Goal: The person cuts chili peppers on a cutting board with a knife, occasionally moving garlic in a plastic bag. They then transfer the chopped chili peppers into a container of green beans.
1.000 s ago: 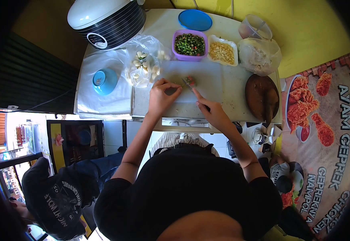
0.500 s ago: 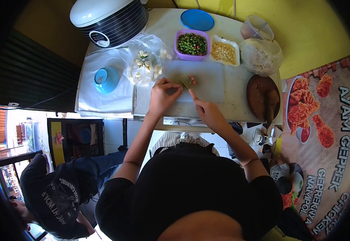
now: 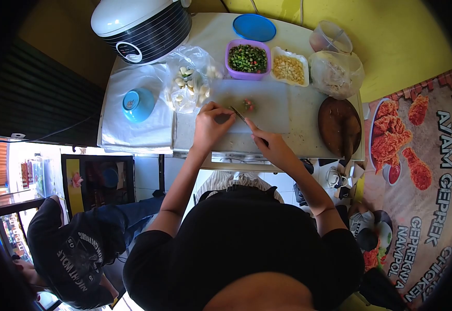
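My right hand (image 3: pixel 268 142) is closed around the handle of a small knife (image 3: pixel 238 114), its index finger stretched toward the blade. The blade points up and left, its tip near the fingertips of my left hand (image 3: pixel 211 126). Those fingers are pinched together low over a pale translucent cutting board (image 3: pixel 272 114); what they hold is too small to make out. A little heap of chopped red and green pieces (image 3: pixel 248 104) lies on the board just beyond the blade. Behind it, a purple tub (image 3: pixel 248 76) holds chopped green pieces with some red.
A plastic bag of peeled garlic cloves (image 3: pixel 184 85), an upturned blue bowl (image 3: pixel 138 105) and a rice cooker (image 3: pixel 143 31) stand left. A white tray of chopped pale bits (image 3: pixel 289 67), a tied bag (image 3: pixel 336 72) and a brown stone mortar (image 3: pixel 332 127) are right. A person (image 3: pixel 75 254) is at lower left.
The knife blade has turned, and its tip has shifted slightly up and left. My right hand has moved slightly down. My left hand stays in nearly the same place.
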Demonstrator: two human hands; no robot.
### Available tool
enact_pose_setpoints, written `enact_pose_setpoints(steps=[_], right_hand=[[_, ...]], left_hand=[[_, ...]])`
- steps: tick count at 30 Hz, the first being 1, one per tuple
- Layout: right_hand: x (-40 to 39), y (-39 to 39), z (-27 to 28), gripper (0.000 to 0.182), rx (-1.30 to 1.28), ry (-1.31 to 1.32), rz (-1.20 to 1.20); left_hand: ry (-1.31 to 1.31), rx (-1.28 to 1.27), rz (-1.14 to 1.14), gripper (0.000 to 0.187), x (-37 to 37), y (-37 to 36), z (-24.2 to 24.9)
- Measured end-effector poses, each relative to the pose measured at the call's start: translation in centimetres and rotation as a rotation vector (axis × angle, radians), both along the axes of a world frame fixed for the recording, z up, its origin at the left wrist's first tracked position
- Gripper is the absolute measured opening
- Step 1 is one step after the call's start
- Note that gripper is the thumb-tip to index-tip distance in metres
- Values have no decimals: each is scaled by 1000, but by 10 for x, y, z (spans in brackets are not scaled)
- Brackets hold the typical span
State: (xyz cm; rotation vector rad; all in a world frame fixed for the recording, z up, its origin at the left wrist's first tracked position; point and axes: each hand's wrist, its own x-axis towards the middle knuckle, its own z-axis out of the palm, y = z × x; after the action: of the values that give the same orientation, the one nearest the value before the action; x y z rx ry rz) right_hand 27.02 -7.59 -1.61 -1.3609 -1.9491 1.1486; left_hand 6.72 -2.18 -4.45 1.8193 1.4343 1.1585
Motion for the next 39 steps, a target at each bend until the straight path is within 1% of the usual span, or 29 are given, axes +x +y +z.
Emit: enact_pose_setpoints(steps=[4,6,7,10,12,13,14,15,16,18,19,22,23,25,26,28,30,32,34,36,38,39], right_hand=[[-7,-3,-3,53,16,-79,-22],[-11,-5,-11,53,125,-251,-33],[-12,-6,-13,53,123,-250,-34],[-9,0,-11,52,146,-188,-27],[2,6,-6,51,-12,8,-11],[5,8,-6,51,-8,8,-11],[7,10,-6,50,-3,54,-63],[9,11,-6,50,1,99,-115],[11,12,-5,50,3,99,-114],[13,13,-2,50,7,92,-187],[15,13,-2,50,10,92,-190],[17,12,-2,50,27,101,-214],[17,10,0,49,-4,103,-204],[14,7,2,48,-33,110,-189],[11,5,2,49,-39,112,-135],[6,4,3,49,-38,117,-59],[3,4,3,49,-69,85,9],[3,6,3,49,-83,70,62],[6,9,3,50,-159,130,-47],[11,12,3,50,-111,124,-42],[13,17,10,52,-133,127,-83],[15,19,10,52,-130,127,-78]], left_hand=[[-3,-4,9,13,1,0,-1],[-2,-7,9,13,1,0,0],[0,-5,9,13,1,0,1],[4,5,11,12,1,0,2],[7,-22,15,13,2,0,0],[7,-54,18,13,3,1,0],[6,-51,18,13,6,2,1],[106,27,22,14,12,5,3],[208,104,26,14,16,6,5],[202,82,45,14,26,7,3],[197,59,64,15,29,8,3],[205,94,60,17,26,6,5],[206,96,59,17,24,5,7],[67,-8,3,16,16,0,20],[71,-5,12,16,10,-2,30],[-33,1,5,19,-4,-4,57],[-28,63,54,20,-30,4,76],[-34,199,132,19,-59,20,86],[122,200,208,18,-82,39,96],[137,204,226,17,-100,62,84],[278,163,167,18,-112,80,67],[337,91,160,16,-113,85,64]])
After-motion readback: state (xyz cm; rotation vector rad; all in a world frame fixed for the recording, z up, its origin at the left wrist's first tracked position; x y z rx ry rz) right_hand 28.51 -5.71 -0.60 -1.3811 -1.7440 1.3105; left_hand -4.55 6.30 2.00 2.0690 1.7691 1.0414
